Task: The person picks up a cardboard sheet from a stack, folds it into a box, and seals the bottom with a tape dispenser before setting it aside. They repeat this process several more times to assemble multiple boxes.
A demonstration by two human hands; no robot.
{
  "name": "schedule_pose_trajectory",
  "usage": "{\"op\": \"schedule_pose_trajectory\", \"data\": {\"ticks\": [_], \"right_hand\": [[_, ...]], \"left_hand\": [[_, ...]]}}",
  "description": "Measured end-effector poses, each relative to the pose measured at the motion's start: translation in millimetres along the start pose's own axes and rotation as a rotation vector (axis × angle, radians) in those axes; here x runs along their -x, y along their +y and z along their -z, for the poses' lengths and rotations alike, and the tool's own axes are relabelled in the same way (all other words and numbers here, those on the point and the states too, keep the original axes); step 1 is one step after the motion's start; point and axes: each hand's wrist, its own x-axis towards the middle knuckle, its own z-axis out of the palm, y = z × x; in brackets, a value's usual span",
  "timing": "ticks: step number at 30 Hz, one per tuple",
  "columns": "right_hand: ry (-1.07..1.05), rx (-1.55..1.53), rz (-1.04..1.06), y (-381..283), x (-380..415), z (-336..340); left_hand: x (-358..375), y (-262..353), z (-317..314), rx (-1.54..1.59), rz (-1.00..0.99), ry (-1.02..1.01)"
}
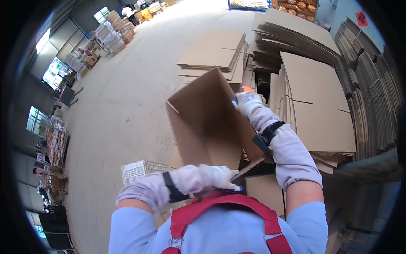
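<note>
An open cardboard box (207, 122) stands tilted in front of me, its brown inside facing up. My left hand (224, 178), in a white glove with blue fingertips, is closed on the box's near edge. At the far right side of the box, my right hand (248, 103), gloved the same way, is closed around an orange object (247, 89). Only that object's orange end shows past the fingers; its kind is hidden by the glove. The right hand overlaps the box's right wall in this view.
Flat cardboard stacks lie behind the box (213, 46) and to the right (321, 101), with more sheets upright along the right wall (372, 80). A white plastic crate (144, 169) sits at left. Far off are people (128, 12) and piled goods (112, 36).
</note>
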Motion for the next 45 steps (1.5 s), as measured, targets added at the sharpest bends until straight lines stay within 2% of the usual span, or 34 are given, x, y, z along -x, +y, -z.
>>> {"op": "schedule_pose_trajectory", "data": {"ticks": [1,3,4,5,7,9,10,11,13,14,16,17,18,19,20,21,22,23,24,25,28,29,31,33,34,35,36,37,39,40,41,42,44,45], "right_hand": [[0.01,0.006,-0.014,-9,-5,-3],[-0.018,-0.007,0.05,-5,0,6],[-0.02,-0.001,0.115,0,-11,-10],[0.053,-0.019,0.152,6,-12,-20],[0.097,-0.043,0.163,-2,8,-8],[0.339,-0.042,0.207,-1,2,-36],[0.213,-0.001,0.164,-7,5,-29],[0.086,0.044,0.125,-12,7,-21],[0.108,-0.004,0.151,-12,7,-18],[0.124,0.01,0.158,-11,6,-13],[0.105,-0.009,0.137,-12,10,-11],[0.102,-0.006,0.139,-11,9,-12],[0.093,-0.002,0.129,-9,7,-14],[0.087,-0.002,0.113,-9,5,-14],[0.064,0.004,0.101,-13,5,-9],[0.063,0.007,0.091,-16,4,-11],[0.058,0.018,0.088,-17,2,-13],[0.06,0.03,0.083,-18,0,-13],[0.01,0.061,0.098,-22,3,-6],[0.215,0.064,0.211,-21,4,-19],[0.127,0.213,0.073,-51,13,-26],[0.117,0.211,0.06,-54,14,-23],[0.268,0.162,0.137,-35,14,-29],[0.249,-0.028,0.171,-5,6,-32],[0.178,-0.047,0.136,1,2,-30],[0.169,-0.045,0.142,-10,6,-27],[0.11,0.025,0.122,-34,11,-20],[0.059,0.095,0.093,-58,11,-15],[0.178,0.179,0.167,-96,17,-37],[0.242,0.197,0.204,-109,22,-53],[0.309,0.214,0.245,-114,24,-72],[0.287,0.165,0.299,-108,23,-100],[0.318,0.09,0.361,-90,22,-143],[0.313,0.1,0.363,-83,20,-140]], "left_hand": [[-8,9,-6,-0.072,0.054,0.091],[-23,-3,-6,0.028,0.016,0.151],[-36,-32,-5,0.089,-0.106,0.14],[-55,-70,-4,0.149,-0.108,0.041],[-48,-117,20,0.595,0.111,-0.242],[-66,-130,38,0.195,0.33,-0.29],[-56,-112,62,0.087,0.439,-0.365],[-87,-162,43,-0.22,0.255,-0.036],[-101,-125,58,-0.485,0.317,-0.23],[-88,-114,76,-0.488,0.319,-0.207],[-66,-99,97,-0.564,0.167,-0.046],[-76,-123,109,-0.612,0.129,0.119],[-48,-126,132,-0.76,-0.01,0.524],[-18,-126,169,-0.908,-0.065,0.841],[0,-142,201,-0.812,0.004,1.1],[-2,-178,228,-0.515,0.285,1.126],[18,-193,225,-0.258,0.427,1.261],[17,-205,219,-0.008,0.494,1.006],[24,-197,198,-0.153,0.395,1.151],[29,-196,199,-0.175,0.483,1.012],[36,-215,209,-0.251,0.385,0.838],[38,-220,209,-0.249,0.373,0.848],[40,-232,198,-0.124,0.282,1.014],[41,-223,175,-0.172,0.13,0.991],[33,-219,158,-0.155,0.105,0.75],[-10,-246,125,-0.474,0.103,0.518],[-5,-228,108,-0.745,0.174,0.254],[-32,-272,82,-0.609,0.412,0.378],[-8,-233,139,-0.593,0.218,-0.058],[-4,-243,149,-0.479,0.169,0.005],[24,-215,164,-0.145,0.29,0.096],[41,-223,163,-0.091,0.174,0.381],[72,-234,163,-0.511,0.192,1.077],[78,-262,162,-0.489,0.311,1.279]]}}
